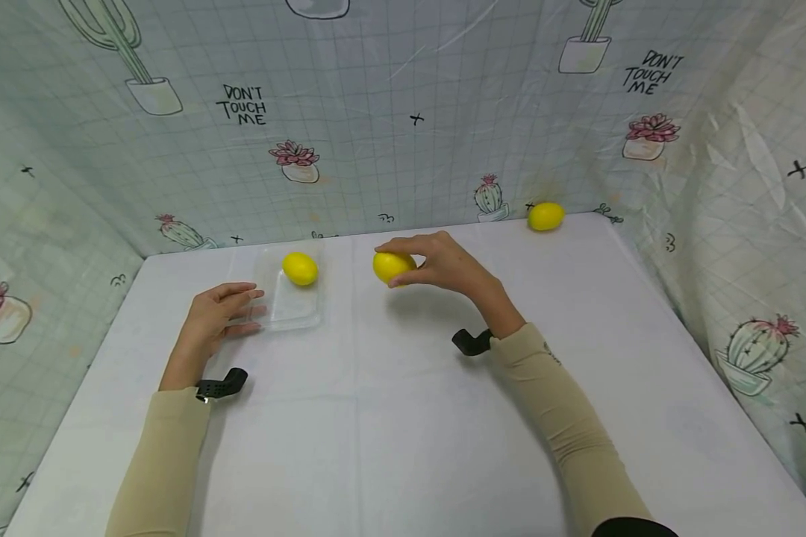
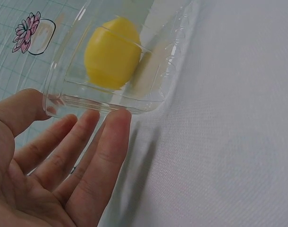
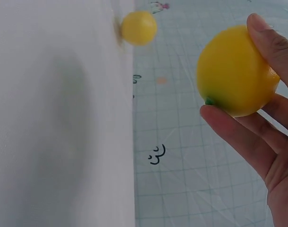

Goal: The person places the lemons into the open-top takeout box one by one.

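My right hand (image 1: pixel 446 262) grips a yellow lemon (image 1: pixel 391 268) between thumb and fingers, holding it above the table with a shadow below. In the right wrist view, the held lemon (image 3: pixel 236 71) shows a small green tip near a fingertip. A clear plastic container (image 1: pixel 294 319) stands left of it on the table, with another lemon (image 1: pixel 300 268) inside at its far end. Against the container's left side, my left hand (image 1: pixel 218 317) rests with fingers fairly straight and spread. The left wrist view shows fingertips (image 2: pixel 118 120) touching the container's outer wall and the thumb by its rim.
A third lemon (image 1: pixel 546 216) lies at the table's far right, close to the back edge. White cloth covers the table (image 1: pixel 389 440). A printed curtain (image 1: pixel 376 97) hangs behind it and along both sides.
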`<state>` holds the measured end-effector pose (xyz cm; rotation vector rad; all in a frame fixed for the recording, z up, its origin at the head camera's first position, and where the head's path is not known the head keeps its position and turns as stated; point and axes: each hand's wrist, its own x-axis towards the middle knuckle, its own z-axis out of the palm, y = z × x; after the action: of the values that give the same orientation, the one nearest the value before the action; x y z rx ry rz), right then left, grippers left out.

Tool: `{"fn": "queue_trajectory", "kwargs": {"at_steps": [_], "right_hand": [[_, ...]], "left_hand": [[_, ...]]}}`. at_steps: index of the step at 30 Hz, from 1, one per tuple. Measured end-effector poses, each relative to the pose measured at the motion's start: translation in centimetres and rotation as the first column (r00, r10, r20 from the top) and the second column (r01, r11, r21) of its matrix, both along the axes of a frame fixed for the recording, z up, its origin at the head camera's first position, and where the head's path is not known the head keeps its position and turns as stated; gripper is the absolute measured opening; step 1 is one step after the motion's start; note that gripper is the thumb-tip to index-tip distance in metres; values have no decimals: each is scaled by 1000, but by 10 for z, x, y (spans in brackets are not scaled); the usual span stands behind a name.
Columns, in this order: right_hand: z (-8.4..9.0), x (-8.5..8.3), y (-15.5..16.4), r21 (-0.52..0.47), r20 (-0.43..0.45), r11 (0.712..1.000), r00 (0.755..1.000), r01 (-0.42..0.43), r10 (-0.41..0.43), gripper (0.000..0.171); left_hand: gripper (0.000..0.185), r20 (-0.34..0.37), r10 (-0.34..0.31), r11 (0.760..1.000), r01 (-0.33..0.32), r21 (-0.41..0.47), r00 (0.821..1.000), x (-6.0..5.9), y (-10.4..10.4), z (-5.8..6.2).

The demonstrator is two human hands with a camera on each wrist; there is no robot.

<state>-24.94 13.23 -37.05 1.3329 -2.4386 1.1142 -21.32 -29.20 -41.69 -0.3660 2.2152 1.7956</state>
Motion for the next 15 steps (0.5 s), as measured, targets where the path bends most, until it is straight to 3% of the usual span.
{"fn": "queue_trajectory", "kwargs": {"at_steps": [8,15], "right_hand": [[-2,0,0,-33,-46,999,999,24,-26,57],[-2,-1,-2,-44,-56,999,998,12,-15,57]], "left_hand": [[59,3,1,1000,-1,-9,1000,0,2,0],[58,-2,3,999,-3,49,1000,1,2,3]]}}
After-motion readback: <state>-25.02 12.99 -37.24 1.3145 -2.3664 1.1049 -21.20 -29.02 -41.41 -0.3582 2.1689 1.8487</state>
